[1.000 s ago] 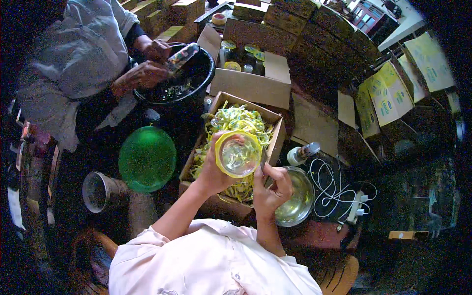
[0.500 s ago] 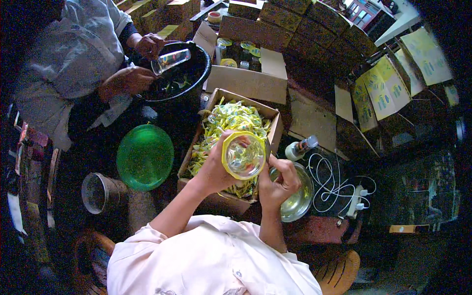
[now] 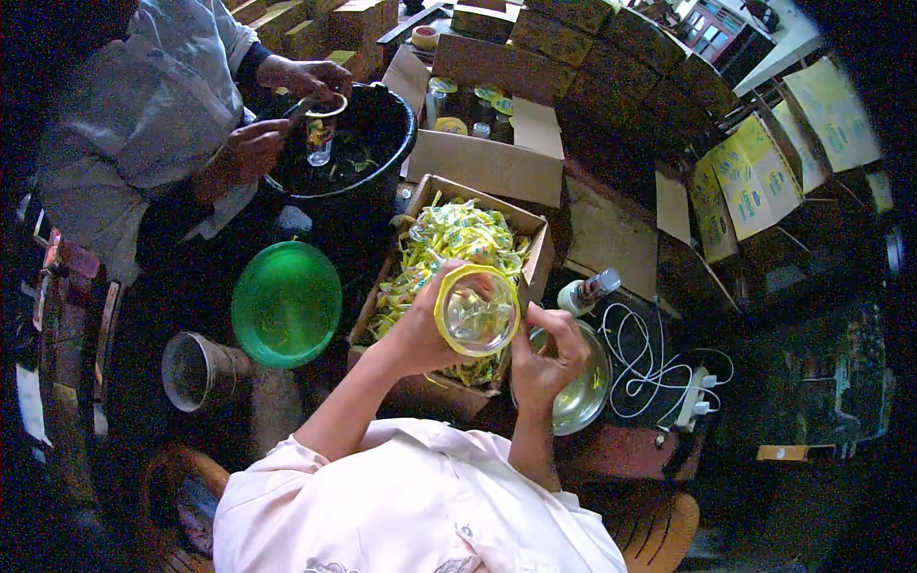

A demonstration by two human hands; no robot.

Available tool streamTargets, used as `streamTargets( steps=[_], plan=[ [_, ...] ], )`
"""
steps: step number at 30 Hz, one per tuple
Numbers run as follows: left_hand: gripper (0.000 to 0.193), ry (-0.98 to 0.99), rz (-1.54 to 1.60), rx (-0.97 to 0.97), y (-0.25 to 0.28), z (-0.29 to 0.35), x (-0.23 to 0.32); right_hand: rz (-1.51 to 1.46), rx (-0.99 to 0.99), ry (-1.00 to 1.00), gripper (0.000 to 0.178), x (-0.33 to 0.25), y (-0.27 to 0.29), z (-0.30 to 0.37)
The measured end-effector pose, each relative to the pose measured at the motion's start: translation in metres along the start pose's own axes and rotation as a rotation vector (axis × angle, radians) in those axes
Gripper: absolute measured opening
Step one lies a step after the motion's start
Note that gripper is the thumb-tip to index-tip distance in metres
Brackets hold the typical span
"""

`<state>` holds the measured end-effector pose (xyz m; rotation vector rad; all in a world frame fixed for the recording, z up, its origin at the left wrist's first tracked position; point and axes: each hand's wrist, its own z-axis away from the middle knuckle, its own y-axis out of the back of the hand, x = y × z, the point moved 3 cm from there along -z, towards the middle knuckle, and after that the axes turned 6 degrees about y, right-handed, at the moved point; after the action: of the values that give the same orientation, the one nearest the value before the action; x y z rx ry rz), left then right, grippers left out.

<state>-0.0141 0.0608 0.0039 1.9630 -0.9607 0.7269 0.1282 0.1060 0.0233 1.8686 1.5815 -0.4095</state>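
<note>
My left hand [image 3: 423, 331] wraps round a clear glass jar [image 3: 479, 313] with a yellow band at its rim, the round end facing me. My right hand [image 3: 551, 359] is at the jar's right side, thumb and fingertips pinched close to the rim. What they pinch, if anything, is too small to make out. Below the jar stands an open cardboard box [image 3: 541, 253] full of yellow and white strips [image 3: 458, 234]. Partly behind my right hand sits a clear round bowl [image 3: 594, 387].
A green basin [image 3: 287, 306] and a grey bucket [image 3: 188, 372] lie to the left. At the upper left a co-worker's hands hold a printed glass [image 3: 320, 138] over a black tub [image 3: 406, 143]. A white cable [image 3: 635, 353], power strip [image 3: 693, 396] and small bottle [image 3: 587, 291] are right.
My hands and the jar stay nearly in place. The co-worker has turned the printed glass from tilted sideways to upright above the tub. The whole view has shifted slightly.
</note>
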Motion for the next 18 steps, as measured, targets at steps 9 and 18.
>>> streamTargets(
  steps=[9,18],
  plan=[
    [0.075,0.037,0.083,-0.055,0.001,0.002,-0.002,-0.029,0.007,-0.048,0.018,-0.001,0.002,0.004],
    [0.073,0.16,0.215,-0.129,0.002,0.004,-0.013,0.001,-0.001,-0.034,0.017,-0.005,-0.003,0.004]
  ],
)
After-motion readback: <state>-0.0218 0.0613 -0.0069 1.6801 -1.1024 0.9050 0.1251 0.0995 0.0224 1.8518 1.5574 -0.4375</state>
